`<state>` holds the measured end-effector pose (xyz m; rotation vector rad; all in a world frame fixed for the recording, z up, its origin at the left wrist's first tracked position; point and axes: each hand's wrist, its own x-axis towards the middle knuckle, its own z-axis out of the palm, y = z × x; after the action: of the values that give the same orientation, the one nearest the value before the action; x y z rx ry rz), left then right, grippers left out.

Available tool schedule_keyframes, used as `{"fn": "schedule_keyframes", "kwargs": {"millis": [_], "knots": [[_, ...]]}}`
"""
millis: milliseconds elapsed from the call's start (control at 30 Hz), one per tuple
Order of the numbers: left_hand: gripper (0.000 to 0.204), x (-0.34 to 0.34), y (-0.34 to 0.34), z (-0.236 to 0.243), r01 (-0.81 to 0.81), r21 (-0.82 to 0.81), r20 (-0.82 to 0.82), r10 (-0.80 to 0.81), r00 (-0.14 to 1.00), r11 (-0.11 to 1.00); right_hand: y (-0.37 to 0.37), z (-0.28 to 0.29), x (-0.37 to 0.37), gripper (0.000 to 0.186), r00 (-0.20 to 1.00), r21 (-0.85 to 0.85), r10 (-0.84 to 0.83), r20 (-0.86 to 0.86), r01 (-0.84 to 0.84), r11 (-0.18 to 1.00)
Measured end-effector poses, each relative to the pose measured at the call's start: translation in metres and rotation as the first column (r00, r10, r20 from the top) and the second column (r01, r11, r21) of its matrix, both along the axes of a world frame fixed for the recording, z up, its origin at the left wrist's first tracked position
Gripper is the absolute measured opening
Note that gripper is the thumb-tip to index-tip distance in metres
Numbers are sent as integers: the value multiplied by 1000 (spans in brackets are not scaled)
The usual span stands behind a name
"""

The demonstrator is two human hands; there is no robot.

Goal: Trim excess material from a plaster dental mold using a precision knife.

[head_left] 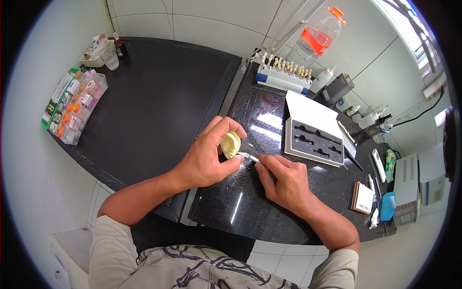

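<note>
In the middle of the head view my left hand (206,157) grips a pale yellow dental cast (230,143) between curled fingers and thumb, above the dark speckled counter (219,209). Just right of it, my right hand (284,181) is closed round a white-handled blade (250,158), whose tip is at the lower right edge of the cast, near my left thumb. Small pale flecks lie on the counter beneath my hands.
An open white case (288,147) with dark foam, a shade guide rack (281,81) and a plastic bottle (316,36) stand at right. A black desk (144,96) holds a crate of small jars (74,108) at left. Tools and a notepad (361,197) lie far right.
</note>
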<state>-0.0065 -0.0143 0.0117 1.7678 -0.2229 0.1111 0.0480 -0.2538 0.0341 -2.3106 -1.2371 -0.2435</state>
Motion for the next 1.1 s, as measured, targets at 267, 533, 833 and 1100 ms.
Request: {"fn": "schedule_keyframes", "kwargs": {"millis": [267,533,833,1100], "knots": [[43,0,-3,-4,-78,42,92,74,993,996,2,-1,-1,12,1000,23,12,-5,-12,1000],[43,0,-2,-4,-78,46,61,75,995,996,1,-2,0,13,999,50,24,-27,-22,999],[41,2,-1,-3,-84,50,57,81,995,995,1,-3,0,15,999,47,18,-39,-17,999],[41,3,1,0,-124,209,105,104,989,970,1,-2,0,14,998,113,3,-65,5,994]]}}
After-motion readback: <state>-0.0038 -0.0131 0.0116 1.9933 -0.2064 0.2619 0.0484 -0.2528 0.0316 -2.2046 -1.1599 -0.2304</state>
